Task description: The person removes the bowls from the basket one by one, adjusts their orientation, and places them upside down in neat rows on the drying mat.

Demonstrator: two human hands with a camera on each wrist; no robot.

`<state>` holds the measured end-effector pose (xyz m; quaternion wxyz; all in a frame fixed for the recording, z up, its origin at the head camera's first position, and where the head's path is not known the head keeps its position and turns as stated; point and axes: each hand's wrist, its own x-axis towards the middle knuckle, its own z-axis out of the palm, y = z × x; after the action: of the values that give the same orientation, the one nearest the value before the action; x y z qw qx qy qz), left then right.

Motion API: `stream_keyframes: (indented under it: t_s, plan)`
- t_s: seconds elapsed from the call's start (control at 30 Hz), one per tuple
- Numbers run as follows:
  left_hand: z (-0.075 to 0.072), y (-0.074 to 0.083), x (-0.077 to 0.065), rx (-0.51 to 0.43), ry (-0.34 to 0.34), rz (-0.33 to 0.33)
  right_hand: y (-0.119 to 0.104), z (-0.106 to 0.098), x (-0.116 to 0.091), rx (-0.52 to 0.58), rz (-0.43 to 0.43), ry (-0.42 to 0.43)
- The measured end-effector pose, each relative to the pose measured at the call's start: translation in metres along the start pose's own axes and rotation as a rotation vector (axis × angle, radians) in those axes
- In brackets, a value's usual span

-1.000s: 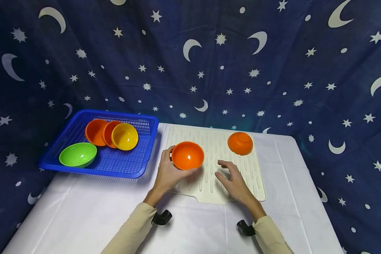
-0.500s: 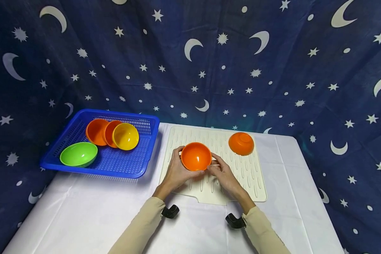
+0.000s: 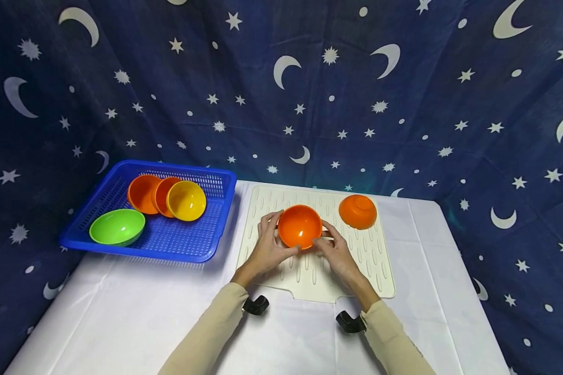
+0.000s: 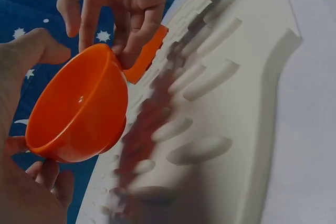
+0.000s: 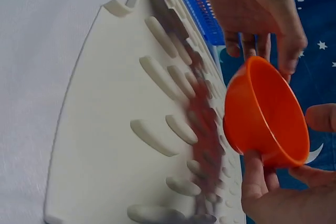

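Note:
An orange bowl [image 3: 300, 225] is held just above the cream ridged mat [image 3: 305, 285], its opening tilted up toward the head camera. My left hand [image 3: 268, 251] grips it from the left, thumb near the front rim and fingers around the side. From the right, my right hand [image 3: 336, 254] holds the same bowl, its thumb close to the left thumb. Both wrist views show fingers on opposite sides of the orange bowl [image 4: 79, 106], with its base off the mat. A second orange bowl [image 3: 358, 212] lies upside down at the mat's back right corner.
To the left stands a blue basket [image 3: 187, 251]. In it are a green bowl [image 3: 117, 227], a yellow bowl [image 3: 186, 201] and two orange bowls [image 3: 143, 194] leaning together. A white cloth [image 3: 136, 307] covers the table, and a dark star-patterned curtain [image 3: 244, 67] hangs behind.
My left hand has carried the orange bowl rightward over the mat. My right hand, apart from it at first, has come in and taken hold of its right side.

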<state>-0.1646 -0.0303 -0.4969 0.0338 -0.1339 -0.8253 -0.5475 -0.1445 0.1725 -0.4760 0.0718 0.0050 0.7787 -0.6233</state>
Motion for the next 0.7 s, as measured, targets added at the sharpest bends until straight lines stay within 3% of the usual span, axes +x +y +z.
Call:
stream_keyframes:
  t_s: [0.1, 0.43, 0.57, 0.7]
  plan:
    - [0.0, 0.0, 0.005, -0.07, -0.029, -0.027, -0.001, -0.003, 0.004, -0.006, 0.003, 0.013]
    - [0.002, 0.007, 0.023, -0.169, -0.053, -0.005, -0.007, -0.011, 0.02, 0.051, -0.003, -0.025]
    - [0.004, 0.008, 0.031, -0.166, -0.049, 0.016, -0.008, -0.014, 0.026, 0.075, -0.039, -0.039]
    - [0.006, 0.008, 0.036, -0.111, -0.041, 0.012, -0.008, -0.016, 0.032, 0.031, -0.051, -0.036]
